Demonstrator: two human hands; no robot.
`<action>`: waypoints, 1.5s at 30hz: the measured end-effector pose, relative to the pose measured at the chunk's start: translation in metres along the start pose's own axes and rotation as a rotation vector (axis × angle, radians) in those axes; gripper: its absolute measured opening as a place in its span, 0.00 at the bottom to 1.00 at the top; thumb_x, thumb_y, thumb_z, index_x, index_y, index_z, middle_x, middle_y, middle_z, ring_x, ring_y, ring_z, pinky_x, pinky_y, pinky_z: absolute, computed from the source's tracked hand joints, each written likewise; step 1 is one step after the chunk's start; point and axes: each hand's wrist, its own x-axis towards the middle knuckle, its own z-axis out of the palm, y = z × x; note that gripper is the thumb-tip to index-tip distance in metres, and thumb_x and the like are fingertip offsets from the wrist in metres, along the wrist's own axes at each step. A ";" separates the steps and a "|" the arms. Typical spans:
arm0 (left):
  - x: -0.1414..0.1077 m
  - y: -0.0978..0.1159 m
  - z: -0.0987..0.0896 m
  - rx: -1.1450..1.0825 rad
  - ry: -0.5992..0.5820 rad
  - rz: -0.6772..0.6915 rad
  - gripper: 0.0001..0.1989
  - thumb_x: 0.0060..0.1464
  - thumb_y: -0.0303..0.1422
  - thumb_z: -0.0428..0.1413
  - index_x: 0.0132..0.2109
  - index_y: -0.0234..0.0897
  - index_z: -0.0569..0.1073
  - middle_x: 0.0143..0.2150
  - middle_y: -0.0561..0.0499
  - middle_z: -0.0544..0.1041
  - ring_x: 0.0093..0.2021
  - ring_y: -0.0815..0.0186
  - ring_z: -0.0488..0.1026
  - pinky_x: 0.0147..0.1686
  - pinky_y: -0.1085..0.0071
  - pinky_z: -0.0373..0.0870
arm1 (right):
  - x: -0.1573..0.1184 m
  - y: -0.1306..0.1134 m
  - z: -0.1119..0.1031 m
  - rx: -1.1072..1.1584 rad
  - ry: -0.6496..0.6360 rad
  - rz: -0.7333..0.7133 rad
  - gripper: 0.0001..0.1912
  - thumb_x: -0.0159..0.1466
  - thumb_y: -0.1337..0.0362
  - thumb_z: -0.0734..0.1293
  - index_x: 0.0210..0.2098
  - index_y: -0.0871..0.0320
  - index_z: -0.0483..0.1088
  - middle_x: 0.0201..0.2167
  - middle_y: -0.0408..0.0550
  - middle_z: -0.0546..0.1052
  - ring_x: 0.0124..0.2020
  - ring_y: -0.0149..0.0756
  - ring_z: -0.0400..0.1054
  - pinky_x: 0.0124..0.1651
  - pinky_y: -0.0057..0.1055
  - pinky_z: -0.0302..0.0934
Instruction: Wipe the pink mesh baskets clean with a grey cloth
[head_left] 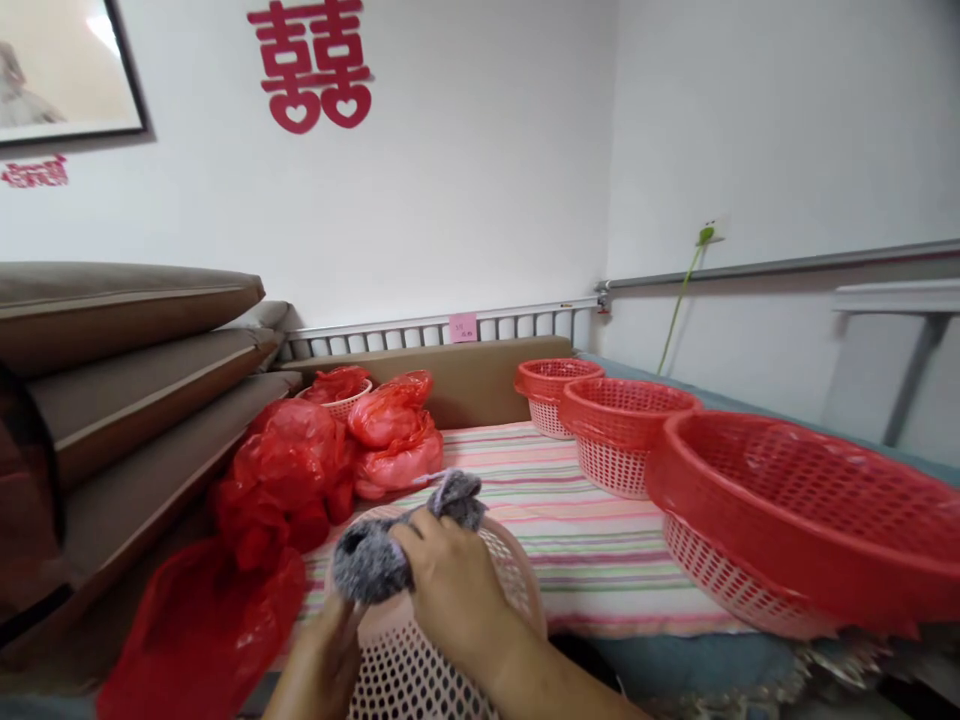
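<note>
The right hand [450, 580] grips a fluffy grey item [371, 562] over a pink basket [409, 672]; the left hand [330, 645] meets its lower edge, its grip unclear. Beyond, on striped cloth [592, 555], red bags [296, 455] lie left, three red-lined baskets [630, 415] stand right.

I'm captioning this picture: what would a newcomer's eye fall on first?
Probably the glossy red bags heaped at left and the three red-lined baskets lined up at right. Between them, the right hand grips and the left hand touches a fuzzy grey item over a pink basket.
</note>
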 end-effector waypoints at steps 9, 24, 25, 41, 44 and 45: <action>-0.033 -0.042 -0.047 -0.083 0.006 -0.181 0.23 0.50 0.33 0.58 0.54 0.41 0.70 0.58 0.50 0.71 0.60 0.55 0.63 0.61 0.60 0.54 | -0.025 0.092 0.043 0.145 0.032 0.593 0.17 0.59 0.59 0.61 0.47 0.55 0.69 0.42 0.49 0.77 0.43 0.40 0.70 0.42 0.30 0.59; 0.038 0.027 -0.021 0.304 -0.294 0.129 0.20 0.49 0.26 0.50 0.49 0.36 0.75 0.52 0.43 0.77 0.53 0.52 0.72 0.56 0.56 0.63 | 0.015 -0.023 0.003 -0.050 -0.030 -0.031 0.09 0.60 0.69 0.59 0.39 0.55 0.66 0.36 0.47 0.72 0.36 0.37 0.67 0.35 0.31 0.56; 0.037 0.022 -0.024 0.286 -0.282 0.118 0.20 0.49 0.26 0.50 0.50 0.36 0.74 0.53 0.43 0.76 0.53 0.52 0.71 0.56 0.55 0.62 | 0.015 -0.020 0.006 -0.028 -0.007 -0.020 0.09 0.60 0.69 0.59 0.39 0.54 0.66 0.36 0.46 0.73 0.36 0.37 0.67 0.35 0.30 0.56; -0.016 -0.018 -0.069 0.125 -0.047 -0.173 0.25 0.51 0.43 0.55 0.55 0.36 0.68 0.57 0.43 0.73 0.58 0.50 0.66 0.60 0.52 0.57 | -0.019 0.055 0.029 0.076 0.054 0.418 0.12 0.59 0.61 0.62 0.42 0.55 0.69 0.38 0.47 0.77 0.39 0.38 0.71 0.38 0.29 0.57; 0.005 0.015 -0.060 0.174 -0.209 -0.087 0.22 0.54 0.37 0.53 0.56 0.36 0.67 0.58 0.44 0.71 0.59 0.53 0.66 0.60 0.55 0.58 | 0.000 0.025 -0.001 0.011 0.019 0.175 0.12 0.56 0.68 0.62 0.40 0.55 0.67 0.38 0.46 0.75 0.38 0.36 0.70 0.38 0.28 0.56; 0.013 0.025 -0.054 0.190 -0.271 -0.059 0.22 0.54 0.34 0.52 0.56 0.37 0.67 0.59 0.44 0.70 0.58 0.54 0.66 0.60 0.56 0.57 | 0.006 0.015 -0.007 -0.016 -0.007 0.099 0.13 0.55 0.69 0.62 0.40 0.55 0.67 0.38 0.46 0.75 0.38 0.36 0.70 0.37 0.29 0.56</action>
